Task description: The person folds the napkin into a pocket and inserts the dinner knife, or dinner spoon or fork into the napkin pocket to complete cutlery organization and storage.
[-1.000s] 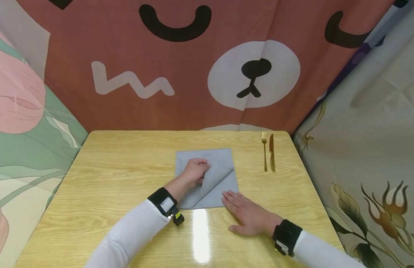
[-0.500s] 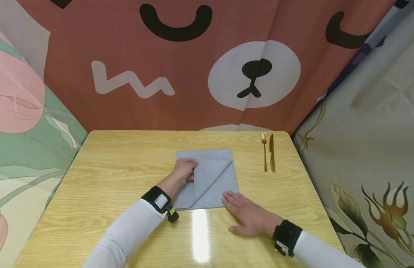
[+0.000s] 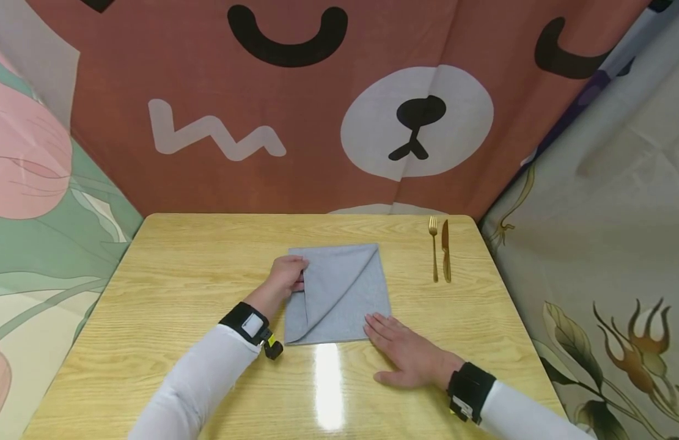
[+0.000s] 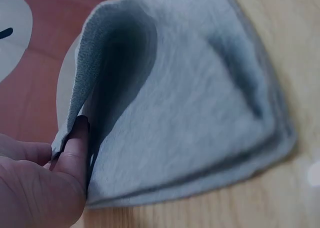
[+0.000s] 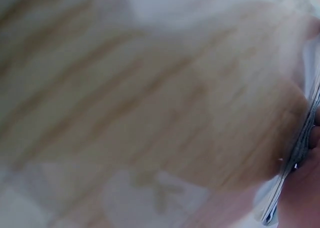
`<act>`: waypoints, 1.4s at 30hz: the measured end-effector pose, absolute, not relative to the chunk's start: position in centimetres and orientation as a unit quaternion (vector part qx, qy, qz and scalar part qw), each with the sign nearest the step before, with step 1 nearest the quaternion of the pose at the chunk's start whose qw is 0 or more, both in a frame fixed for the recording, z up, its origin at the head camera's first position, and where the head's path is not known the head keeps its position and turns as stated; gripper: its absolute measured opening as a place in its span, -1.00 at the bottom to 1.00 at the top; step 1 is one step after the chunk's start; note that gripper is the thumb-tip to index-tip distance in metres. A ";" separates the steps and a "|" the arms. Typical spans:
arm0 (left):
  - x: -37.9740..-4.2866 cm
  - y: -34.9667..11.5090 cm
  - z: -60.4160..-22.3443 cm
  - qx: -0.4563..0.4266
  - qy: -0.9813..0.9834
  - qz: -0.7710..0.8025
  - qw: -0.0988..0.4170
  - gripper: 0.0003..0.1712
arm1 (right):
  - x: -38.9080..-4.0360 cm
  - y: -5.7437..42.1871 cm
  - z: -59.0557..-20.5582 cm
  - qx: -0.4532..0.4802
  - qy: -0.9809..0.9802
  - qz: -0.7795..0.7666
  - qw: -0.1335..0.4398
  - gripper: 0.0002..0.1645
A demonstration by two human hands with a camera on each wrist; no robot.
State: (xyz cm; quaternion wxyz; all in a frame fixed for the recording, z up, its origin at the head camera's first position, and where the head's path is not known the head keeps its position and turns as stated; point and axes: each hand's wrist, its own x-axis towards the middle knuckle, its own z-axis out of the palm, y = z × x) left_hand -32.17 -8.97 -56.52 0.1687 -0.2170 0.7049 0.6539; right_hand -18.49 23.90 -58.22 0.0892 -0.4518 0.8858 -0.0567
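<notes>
A grey cloth napkin [image 3: 347, 302], folded into a square of stacked layers, lies on the wooden table. At its left side my left hand [image 3: 286, 273] pinches the lifted corner of the top layer between thumb and fingers. In the left wrist view that raised layer of the napkin [image 4: 180, 113] bends up into a hollow fold, with the left hand [image 4: 40, 183] at its edge. A diagonal fold line crosses the napkin in the head view. My right hand [image 3: 407, 351] lies flat with fingers straight, its fingertips on the napkin's near right corner.
A gold fork [image 3: 434, 247] and a gold knife [image 3: 446, 250] lie side by side at the back right of the wooden table [image 3: 179, 269]. Printed curtains [image 3: 295, 177] hang behind the table and on both sides.
My left hand has moved left, drawing the napkin's top layer with it, so the diagonal fold now reaches nearly from corner to corner. The right hand has stayed in place.
</notes>
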 end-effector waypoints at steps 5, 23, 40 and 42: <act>-32.6 -9.7 -56.4 -0.219 0.701 0.656 0.171 -0.55 | -18.4 23.9 -58.1 -0.447 0.887 -0.065 0.098 0.13; -34.1 -11.9 -56.7 -0.233 0.734 0.619 0.156 -0.64 | -18.2 23.8 -58.0 -0.441 0.888 -0.070 0.107 0.14; -36.5 -12.6 -55.7 -0.179 0.822 0.514 0.168 -0.70 | -18.2 23.6 -58.1 -0.429 0.894 -0.065 0.110 0.17; -36.7 -12.6 -55.8 -0.178 0.829 0.503 0.168 -0.71 | -18.2 23.6 -58.1 -0.429 0.893 -0.071 0.111 0.17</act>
